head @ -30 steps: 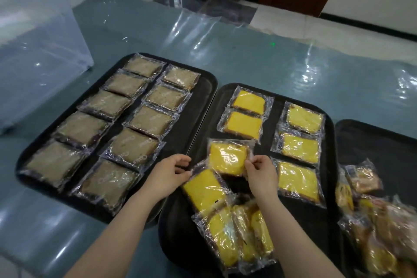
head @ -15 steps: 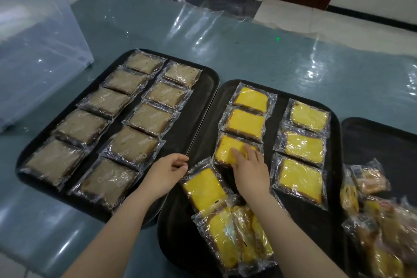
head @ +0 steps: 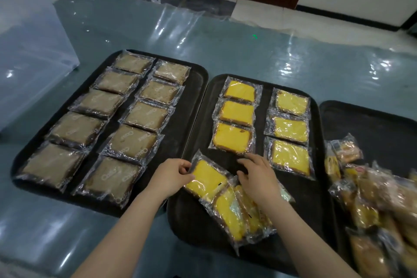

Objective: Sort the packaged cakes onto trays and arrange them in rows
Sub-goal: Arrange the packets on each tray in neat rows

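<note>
Clear film: every cake is sealed in a glossy crinkled wrapper with a flat fringe all round; I judge it slick, the slice inside light, soft and easy to dent.
Next cake (head: 208,178): yellow, lying askew at the near left of the middle tray (head: 316,187), just below the left row of three and overlapping the loose heap.
Left hand (head: 172,176): fingers curled, pinching that cake's left edge by the film.
Right hand (head: 257,178): fingers spread and relaxed over the heap (head: 237,214), holding nothing that shows (fingertips hover near the cake's far corner; I cannot tell if they touch).
Where to hold: by the sealed fringe or flat under the slice, not squeezing across the crumb.
Risk: film may slip between fingers; overlapping wrappers could drag a neighbour along.
Rows: yellow tray has three and three, with room near; the brown tray (head: 191,97) holds two rows of five.
Right tray (head: 361,119): a mixed pile (head: 372,198) waits unsorted.
</note>
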Tool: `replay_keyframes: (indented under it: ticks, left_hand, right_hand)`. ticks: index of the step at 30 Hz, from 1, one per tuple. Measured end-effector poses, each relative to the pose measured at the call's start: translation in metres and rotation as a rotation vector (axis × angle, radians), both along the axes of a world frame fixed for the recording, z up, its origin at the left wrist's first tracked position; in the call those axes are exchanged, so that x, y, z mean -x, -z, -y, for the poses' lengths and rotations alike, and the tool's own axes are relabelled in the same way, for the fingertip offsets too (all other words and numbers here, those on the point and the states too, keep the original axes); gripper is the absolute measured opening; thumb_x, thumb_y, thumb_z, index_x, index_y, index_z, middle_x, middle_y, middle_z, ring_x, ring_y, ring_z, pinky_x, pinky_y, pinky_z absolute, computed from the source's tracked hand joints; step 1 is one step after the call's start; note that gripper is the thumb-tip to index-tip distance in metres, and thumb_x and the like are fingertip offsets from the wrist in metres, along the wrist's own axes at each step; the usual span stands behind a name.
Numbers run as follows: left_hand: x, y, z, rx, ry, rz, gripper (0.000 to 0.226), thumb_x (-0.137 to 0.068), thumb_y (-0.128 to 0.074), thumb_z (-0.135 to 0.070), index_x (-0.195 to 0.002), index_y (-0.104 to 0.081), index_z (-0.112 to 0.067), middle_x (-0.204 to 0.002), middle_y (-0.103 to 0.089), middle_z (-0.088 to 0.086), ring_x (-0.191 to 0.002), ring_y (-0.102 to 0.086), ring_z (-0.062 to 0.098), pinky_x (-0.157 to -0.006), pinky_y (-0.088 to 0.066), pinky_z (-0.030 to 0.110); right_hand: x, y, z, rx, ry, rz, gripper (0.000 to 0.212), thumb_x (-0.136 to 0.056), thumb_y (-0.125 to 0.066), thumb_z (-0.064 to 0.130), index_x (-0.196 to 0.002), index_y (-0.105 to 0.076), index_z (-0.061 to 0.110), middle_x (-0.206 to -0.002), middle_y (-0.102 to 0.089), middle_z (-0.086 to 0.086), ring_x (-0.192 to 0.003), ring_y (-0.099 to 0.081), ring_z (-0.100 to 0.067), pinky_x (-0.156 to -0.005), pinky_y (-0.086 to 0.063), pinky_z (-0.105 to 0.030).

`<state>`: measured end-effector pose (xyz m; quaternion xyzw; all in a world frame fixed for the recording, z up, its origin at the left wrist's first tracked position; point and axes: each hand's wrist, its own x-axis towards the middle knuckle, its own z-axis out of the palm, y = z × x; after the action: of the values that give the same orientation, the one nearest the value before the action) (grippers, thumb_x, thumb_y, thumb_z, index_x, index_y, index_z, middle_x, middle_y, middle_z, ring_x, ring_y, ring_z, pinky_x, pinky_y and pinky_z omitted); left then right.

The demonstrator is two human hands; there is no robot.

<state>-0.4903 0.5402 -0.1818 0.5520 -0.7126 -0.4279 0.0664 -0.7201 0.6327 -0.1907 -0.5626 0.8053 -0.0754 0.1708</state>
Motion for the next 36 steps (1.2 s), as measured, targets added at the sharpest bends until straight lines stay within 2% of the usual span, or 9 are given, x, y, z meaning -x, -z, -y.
replay_keyframes:
  ticks: [3,5,9,13,17,22,27,32,36]
  left_hand:
    - [0.000,0.001,-0.006,0.001,0.043,-0.012,0.030,-0.079,-0.073,-0.032,-0.107,-0.066,-0.025,-0.090,-0.062,-0.009,-0.083,-0.058,0.007,-0.070,-0.044,0.024]
    - [-0.003,0.003,-0.010,-0.007,0.034,-0.047,0.025,-0.080,-0.073,-0.031,-0.102,-0.063,-0.024,-0.090,-0.061,-0.008,-0.085,-0.058,0.008,-0.074,-0.047,0.028]
    - [-0.007,0.008,-0.016,0.018,0.022,-0.069,0.019,-0.082,-0.070,-0.028,-0.098,-0.061,-0.023,-0.090,-0.063,-0.006,-0.086,-0.060,0.014,-0.080,-0.050,0.036]
    - [-0.003,0.013,-0.014,0.045,-0.019,-0.114,0.015,-0.081,-0.070,-0.028,-0.093,-0.061,-0.026,-0.089,-0.063,-0.009,-0.087,-0.060,0.017,-0.077,-0.048,0.034]
    - [0.009,0.018,-0.010,0.013,-0.097,-0.211,0.015,-0.080,-0.071,-0.025,-0.092,-0.062,-0.026,-0.086,-0.063,-0.010,-0.084,-0.061,0.015,-0.076,-0.050,0.035]
    - [0.033,0.024,-0.005,-0.103,-0.142,-0.292,0.011,-0.082,-0.069,-0.019,-0.089,-0.062,-0.023,-0.085,-0.065,-0.002,-0.081,-0.064,0.019,-0.078,-0.055,0.046]
    - [0.049,0.029,0.007,-0.134,-0.063,-0.242,0.015,-0.085,-0.067,-0.019,-0.099,-0.063,-0.015,-0.091,-0.065,0.002,-0.089,-0.064,0.022,-0.081,-0.054,0.045]
    - [0.054,0.020,0.012,-0.081,0.126,-0.153,0.019,-0.088,-0.062,-0.026,-0.104,-0.064,-0.015,-0.096,-0.065,0.000,-0.090,-0.061,0.020,-0.082,-0.051,0.037]
    - [0.049,0.012,0.013,-0.075,0.258,-0.011,0.025,-0.091,-0.057,-0.032,-0.084,-0.065,-0.010,-0.079,-0.065,0.007,-0.075,-0.062,0.023,-0.066,-0.047,0.034]
  right_hand:
    - [-0.012,-0.003,-0.026,-0.073,-0.024,0.024,0.041,-0.093,-0.042,0.056,-0.127,-0.055,0.039,-0.141,-0.049,0.010,-0.133,-0.038,-0.015,-0.114,-0.026,-0.041]
    - [-0.019,-0.001,-0.043,-0.114,-0.015,0.002,0.044,-0.092,-0.040,0.061,-0.127,-0.055,0.039,-0.141,-0.049,0.010,-0.134,-0.036,-0.015,-0.116,-0.022,-0.042]
    - [-0.028,0.005,-0.076,-0.142,0.130,-0.048,0.044,-0.096,-0.036,0.057,-0.134,-0.049,0.039,-0.153,-0.033,0.007,-0.146,-0.013,-0.017,-0.118,-0.006,-0.043]
    - [-0.036,0.003,-0.096,-0.150,0.252,-0.068,0.052,-0.095,-0.029,0.061,-0.143,-0.036,0.041,-0.160,-0.015,0.006,-0.147,0.006,-0.018,-0.118,0.002,-0.047]
    - [-0.038,0.002,-0.103,-0.136,0.279,-0.068,0.050,-0.097,-0.031,0.056,-0.145,-0.033,0.041,-0.159,-0.017,0.005,-0.147,0.001,-0.020,-0.118,0.002,-0.046]
    - [-0.043,0.007,-0.109,-0.104,0.365,-0.072,0.043,-0.100,-0.041,0.039,-0.143,-0.038,0.039,-0.159,-0.017,0.005,-0.148,0.002,-0.020,-0.118,-0.002,-0.049]
    - [-0.045,0.007,-0.110,-0.109,0.412,-0.089,0.043,-0.101,-0.039,0.038,-0.144,-0.037,0.038,-0.160,-0.016,0.006,-0.148,0.002,-0.020,-0.117,-0.002,-0.049]
    - [-0.056,0.002,-0.099,-0.075,0.399,-0.089,0.056,-0.097,-0.031,0.057,-0.145,-0.036,0.029,-0.158,-0.023,0.004,-0.148,-0.001,-0.019,-0.117,0.001,-0.044]
    - [-0.073,-0.003,-0.074,-0.112,0.418,-0.069,0.084,-0.083,-0.034,0.076,-0.147,-0.029,0.022,-0.156,-0.027,0.001,-0.147,-0.008,-0.023,-0.116,-0.005,-0.048]
